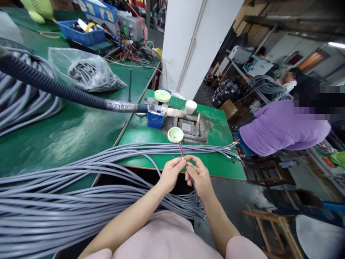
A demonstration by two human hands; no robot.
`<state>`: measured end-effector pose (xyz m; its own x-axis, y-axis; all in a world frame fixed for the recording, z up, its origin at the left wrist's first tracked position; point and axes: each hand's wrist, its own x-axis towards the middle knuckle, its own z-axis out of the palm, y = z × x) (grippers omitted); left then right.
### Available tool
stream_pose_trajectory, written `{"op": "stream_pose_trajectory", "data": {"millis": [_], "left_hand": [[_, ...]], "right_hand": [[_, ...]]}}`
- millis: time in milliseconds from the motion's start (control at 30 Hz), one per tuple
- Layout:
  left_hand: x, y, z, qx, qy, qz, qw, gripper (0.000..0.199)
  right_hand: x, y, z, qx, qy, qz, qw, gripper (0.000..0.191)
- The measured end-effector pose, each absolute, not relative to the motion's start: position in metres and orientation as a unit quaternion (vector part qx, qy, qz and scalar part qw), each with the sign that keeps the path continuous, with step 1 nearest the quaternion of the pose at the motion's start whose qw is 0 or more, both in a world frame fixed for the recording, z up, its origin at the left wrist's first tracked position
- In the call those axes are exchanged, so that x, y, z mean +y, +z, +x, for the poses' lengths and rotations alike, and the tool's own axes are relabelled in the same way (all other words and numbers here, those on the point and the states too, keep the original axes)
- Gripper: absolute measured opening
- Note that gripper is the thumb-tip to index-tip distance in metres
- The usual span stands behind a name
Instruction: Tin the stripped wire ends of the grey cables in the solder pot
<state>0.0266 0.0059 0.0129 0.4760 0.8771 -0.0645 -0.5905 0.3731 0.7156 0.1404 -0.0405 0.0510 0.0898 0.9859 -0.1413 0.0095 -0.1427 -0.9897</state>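
Note:
Both hands meet at the front edge of the green table. My left hand (171, 174) pinches the stripped end of a grey cable, where thin coloured wires (180, 148) fan out. Fingers of my right hand (198, 175) are closed round the grey cable just below that end. The wire tips reach the near rim of a pale green dish (175, 135). Beyond it is a square metal solder pot (188, 127). A bundle of grey cables (145, 148) runs across the table, its stripped ends at the right.
A ribbed hose (67, 89) crosses from the left to a blue box (155, 120). Near the pot are a white cup (190, 107) and a green-lidded jar (162, 95). Many grey cables (67, 212) fill the lower left. A person in purple (283, 127) is at the right.

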Motion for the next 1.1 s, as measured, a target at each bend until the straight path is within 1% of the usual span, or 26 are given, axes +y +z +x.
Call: {"op": "stream_pose_trajectory", "data": {"millis": [100, 167, 233, 300, 367, 433, 600, 833, 1000, 1033, 1100], "left_hand": [[0.004, 0.015, 0.024, 0.215, 0.451, 0.334, 0.799, 0.035], [0.003, 0.016, 0.022, 0.23, 0.448, 0.354, 0.788, 0.034], [0.001, 0.016, 0.02, 0.234, 0.429, 0.383, 0.784, 0.034], [-0.001, 0.015, 0.02, 0.225, 0.412, 0.419, 0.777, 0.035], [-0.003, 0.015, 0.019, 0.209, 0.402, 0.448, 0.771, 0.036], [-0.005, 0.015, 0.017, 0.204, 0.39, 0.456, 0.773, 0.037], [-0.004, 0.015, 0.013, 0.247, 0.379, 0.41, 0.792, 0.034], [-0.006, 0.01, 0.011, 0.24, 0.347, 0.4, 0.813, 0.033], [-0.013, 0.006, 0.008, 0.24, 0.336, 0.411, 0.813, 0.035], [-0.013, 0.006, 0.007, 0.242, 0.341, 0.404, 0.813, 0.036], [-0.013, 0.008, 0.006, 0.247, 0.354, 0.385, 0.816, 0.037]], "right_hand": [[-0.035, 0.06, 0.152, -0.502, 0.492, -0.552, 0.449, 0.033], [-0.029, 0.069, 0.16, -0.533, 0.447, -0.56, 0.449, 0.024], [-0.021, 0.077, 0.164, -0.553, 0.407, -0.569, 0.453, 0.02], [-0.015, 0.083, 0.161, -0.56, 0.413, -0.565, 0.444, 0.02], [-0.011, 0.086, 0.155, -0.542, 0.451, -0.549, 0.449, 0.022], [-0.008, 0.086, 0.148, -0.514, 0.475, -0.537, 0.47, 0.022], [-0.003, 0.079, 0.14, -0.512, 0.424, -0.518, 0.538, 0.014], [0.002, 0.066, 0.139, -0.434, 0.424, -0.488, 0.627, 0.008], [0.011, 0.081, 0.162, -0.325, 0.392, -0.437, 0.742, 0.006], [0.012, 0.083, 0.167, -0.333, 0.391, -0.433, 0.741, 0.007], [0.01, 0.084, 0.175, -0.387, 0.419, -0.455, 0.684, 0.01]]}}
